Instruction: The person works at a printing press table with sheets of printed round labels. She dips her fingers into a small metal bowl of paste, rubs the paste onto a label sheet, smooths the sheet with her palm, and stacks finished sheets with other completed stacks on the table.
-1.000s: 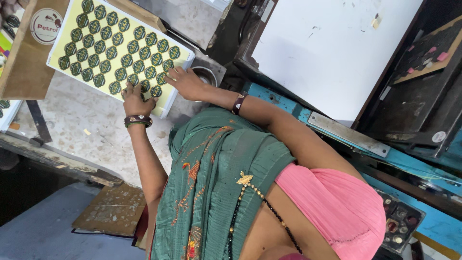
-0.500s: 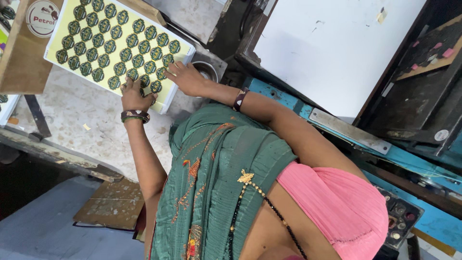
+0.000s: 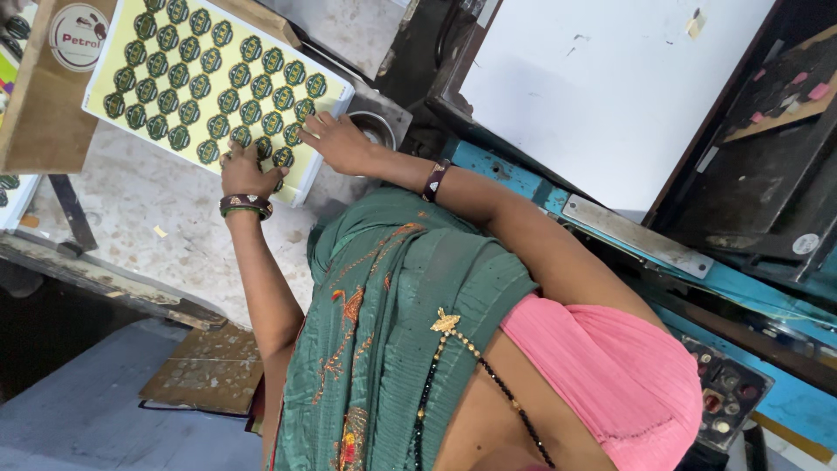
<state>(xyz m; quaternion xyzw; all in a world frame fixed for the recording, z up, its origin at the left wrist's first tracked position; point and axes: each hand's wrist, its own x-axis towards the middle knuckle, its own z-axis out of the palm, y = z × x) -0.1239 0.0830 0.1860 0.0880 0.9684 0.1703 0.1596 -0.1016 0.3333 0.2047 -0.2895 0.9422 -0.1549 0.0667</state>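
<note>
at the far left a brown cardboard box (image 3: pixel 39 113) stands with a round white sticker (image 3: pixel 78 37) on its side. just beside it a pale yellow printed sheet (image 3: pixel 205 78), covered in rows of round dark green labels, lies flat on a speckled grey tabletop (image 3: pixel 131 218). the left hand (image 3: pixel 247 173), a dark bangle at its wrist, presses down on the sheet's near edge, fingers curled onto the labels; whether they pinch anything i cannot tell. to its right the right hand (image 3: pixel 338 142) lies palm down on the sheet's near corner, fingers spread, its grip released and clasping nothing. just past that hand a round metal cup (image 3: pixel 373 128) sits sunk in the surface. further right a large white board (image 3: pixel 602 87) leans in a dark frame above a blue machine edge (image 3: pixel 488 166), and at the far right a small panel of buttons (image 3: pixel 724 392) shows.
</note>
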